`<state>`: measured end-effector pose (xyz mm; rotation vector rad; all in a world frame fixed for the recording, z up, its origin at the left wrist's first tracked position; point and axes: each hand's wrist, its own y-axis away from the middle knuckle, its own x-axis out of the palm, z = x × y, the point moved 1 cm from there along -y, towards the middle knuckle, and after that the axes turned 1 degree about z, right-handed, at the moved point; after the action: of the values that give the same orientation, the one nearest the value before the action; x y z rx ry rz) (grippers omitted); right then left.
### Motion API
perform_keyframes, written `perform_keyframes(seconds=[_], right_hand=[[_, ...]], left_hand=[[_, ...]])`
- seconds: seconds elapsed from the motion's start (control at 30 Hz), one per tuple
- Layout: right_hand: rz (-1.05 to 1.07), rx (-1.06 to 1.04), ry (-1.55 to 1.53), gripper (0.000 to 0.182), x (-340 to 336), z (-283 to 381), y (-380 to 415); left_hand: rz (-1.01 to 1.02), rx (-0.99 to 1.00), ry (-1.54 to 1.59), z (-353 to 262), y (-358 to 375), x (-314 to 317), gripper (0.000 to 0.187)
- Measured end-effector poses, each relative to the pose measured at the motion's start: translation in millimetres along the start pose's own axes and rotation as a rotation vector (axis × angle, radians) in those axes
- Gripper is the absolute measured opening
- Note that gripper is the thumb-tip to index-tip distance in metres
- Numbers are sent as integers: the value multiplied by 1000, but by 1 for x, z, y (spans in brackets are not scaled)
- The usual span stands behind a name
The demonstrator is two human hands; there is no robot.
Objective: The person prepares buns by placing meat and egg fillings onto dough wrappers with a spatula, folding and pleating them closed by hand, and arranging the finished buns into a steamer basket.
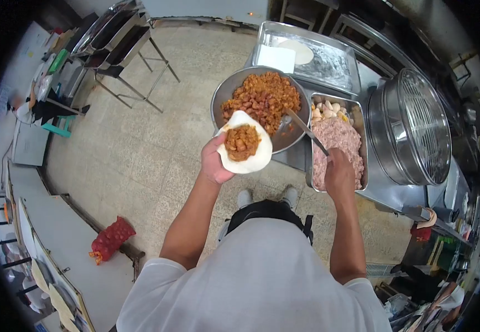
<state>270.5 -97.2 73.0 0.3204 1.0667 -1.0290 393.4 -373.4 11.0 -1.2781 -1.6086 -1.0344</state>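
My left hand [216,163] cups a round white dough wrapper [259,160] with a mound of brown, chunky filling [242,143] on it. Beneath and beyond it, a large metal bowl [216,105] holds more of the same filling. My right hand [339,172] is closed round a long, flat metal spatula [308,131], whose far end reaches into the bowl. Right under that hand is a rectangular metal pan [365,160] with pink minced meat [342,138] and pale, rounded pieces [328,109] at its far end.
A floured metal tray [334,69] carries a dough round [297,51] and a white square [276,58]. Stacked steamers [417,127] stand at the right. A red net bag [111,239] lies lower left; a metal stand [140,69] is upper left. Other people appear at both edges.
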Motion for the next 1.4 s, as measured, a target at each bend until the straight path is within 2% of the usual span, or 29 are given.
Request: perform_keyframes(seconds=[0.03, 0.07, 0.13, 0.27, 0.33, 0.47, 0.53, 0.6, 0.67, 0.7, 0.73, 0.8, 0.87, 0.97, 1.03, 1.1, 1.17, 1.2, 1.27, 1.3, 1.37, 1.4], right_hand=[[-14, -72, -42, 23, -1, -4, 1], [-19, -78, -43, 23, -2, -2, -1], [77, -129, -235, 29, -6, 9, 4], [116, -153, -325, 36, -1, 24, 8], [171, -225, -328, 36, 2, 23, 13], [199, -149, -240, 34, -15, 18, 17], [116, -88, -402, 32, -16, 20, 20], [112, -60, -352, 30, -16, 22, 22], [261, -147, -286, 33, -12, 18, 24], [308, -107, -241, 31, -18, 11, 25], [305, -103, -238, 31, -24, -3, 25], [147, -71, 6, 30, -37, -38, 28], [77, 148, 207, 30, -60, -58, 22], [46, 196, 343, 32, -66, -118, 11], [20, 371, 486, 34, -67, -141, 6], [9, 296, 427, 34, -46, -185, 15], [1, 217, 365, 34, -37, -194, 19], [-2, 211, 308, 33, -33, -186, 20], [-3, 205, 249, 32, -31, -166, 21], [20, 200, 211, 33, -32, -156, 20], [39, 196, 174, 34, -29, -158, 19], [43, 178, 167, 33, -24, -161, 19]], left_hand=[[105, 11, 162, 3, 1, 1, 68], [110, 15, 158, 4, -3, 2, 68], [87, 19, 140, 10, -2, 8, 68], [2, -21, 34, 20, -10, 7, 64], [34, -59, 79, 22, -11, 8, 62], [-17, -89, 54, 27, -7, 1, 67], [36, -64, 11, 30, -5, -1, 64], [31, -94, 29, 34, -3, -2, 67], [27, -66, 49, 35, -3, 0, 69], [52, -72, 99, 34, -1, 5, 72], [55, -76, 101, 34, 0, 6, 72], [20, 32, 70, 31, 5, 5, 75], [-5, 15, 76, 23, 7, 2, 78], [27, -86, -133, 18, 9, 1, 81], [96, -77, -110, 22, 10, 7, 82], [161, -63, -88, 28, 13, 14, 83], [161, -45, 212, 32, 15, 20, 86], [159, -42, 212, 32, 13, 16, 86], [0, -145, -186, 31, 10, 4, 89], [0, -144, -188, 33, 11, 5, 89], [174, -146, 67, 40, 13, 12, 88], [174, -148, 66, 44, 13, 19, 88]])
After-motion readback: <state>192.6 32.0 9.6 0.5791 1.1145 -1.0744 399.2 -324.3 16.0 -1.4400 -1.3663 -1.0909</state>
